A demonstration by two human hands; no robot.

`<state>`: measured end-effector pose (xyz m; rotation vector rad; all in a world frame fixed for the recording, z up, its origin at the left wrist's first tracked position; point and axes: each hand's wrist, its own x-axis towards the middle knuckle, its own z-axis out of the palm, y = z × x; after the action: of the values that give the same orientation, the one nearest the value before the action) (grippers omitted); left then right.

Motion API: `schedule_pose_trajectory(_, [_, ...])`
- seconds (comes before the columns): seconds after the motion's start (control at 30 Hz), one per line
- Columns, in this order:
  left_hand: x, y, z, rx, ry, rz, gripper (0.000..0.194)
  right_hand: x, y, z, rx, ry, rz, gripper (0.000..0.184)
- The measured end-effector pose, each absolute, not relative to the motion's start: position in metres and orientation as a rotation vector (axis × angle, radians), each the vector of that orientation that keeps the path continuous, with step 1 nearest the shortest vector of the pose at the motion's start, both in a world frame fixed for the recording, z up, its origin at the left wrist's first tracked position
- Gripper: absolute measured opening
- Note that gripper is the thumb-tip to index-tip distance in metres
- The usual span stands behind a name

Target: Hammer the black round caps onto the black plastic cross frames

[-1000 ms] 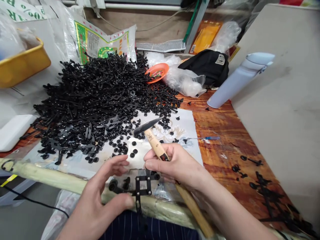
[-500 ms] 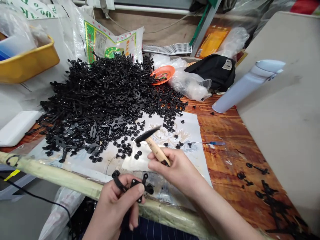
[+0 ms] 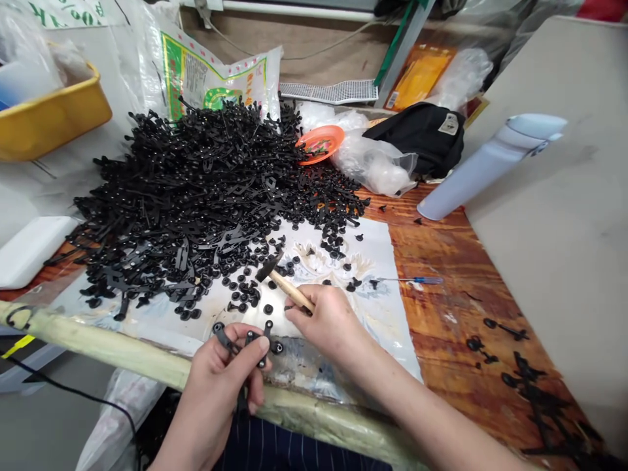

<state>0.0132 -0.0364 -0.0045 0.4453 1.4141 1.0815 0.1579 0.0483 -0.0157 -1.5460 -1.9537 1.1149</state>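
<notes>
My right hand [image 3: 326, 320] is closed around the wooden handle of a hammer [image 3: 289, 291]. The hammer's dark head points up and left, over the loose black pieces. A small dark bit shows at the right fingertips, too small to name. At the table's front edge, my left hand [image 3: 230, 366] pinches a jointed black plastic part [image 3: 265, 343] with round ends, thumb on top. Its lower portion is hidden by the fingers. Just beyond both hands, small round black caps [image 3: 243, 284] lie scattered on a pale sheet [image 3: 387, 314].
A large heap of black plastic parts [image 3: 196, 176] covers the table's left and back. An orange plate [image 3: 321, 144], a black bag [image 3: 422, 140] and a pale blue bottle [image 3: 485, 170] stand behind. A blue-handled screwdriver [image 3: 426, 280] and more black parts [image 3: 540, 399] lie right.
My right hand has moved left and turned, so the hammer lies lower and its head sits further left. My left hand has shifted slightly left and up with the black part.
</notes>
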Motion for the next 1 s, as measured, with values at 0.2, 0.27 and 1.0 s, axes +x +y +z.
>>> schedule_pose_trajectory(0.2, [0.021,-0.024,0.001,0.518,1.439,1.106,0.026,0.185,0.048,-0.004,-1.495,-1.794,1.324,0.013])
schedule_pose_trajectory(0.27, [0.022,-0.021,0.0,0.521,1.448,1.111,0.028,0.198,0.045,-0.001,-1.467,-1.664,1.383,0.027])
schedule_pose_trajectory(1.0, [0.019,-0.026,0.002,0.564,1.572,1.075,0.026,0.184,0.04,-0.001,-1.533,-1.813,1.177,0.014])
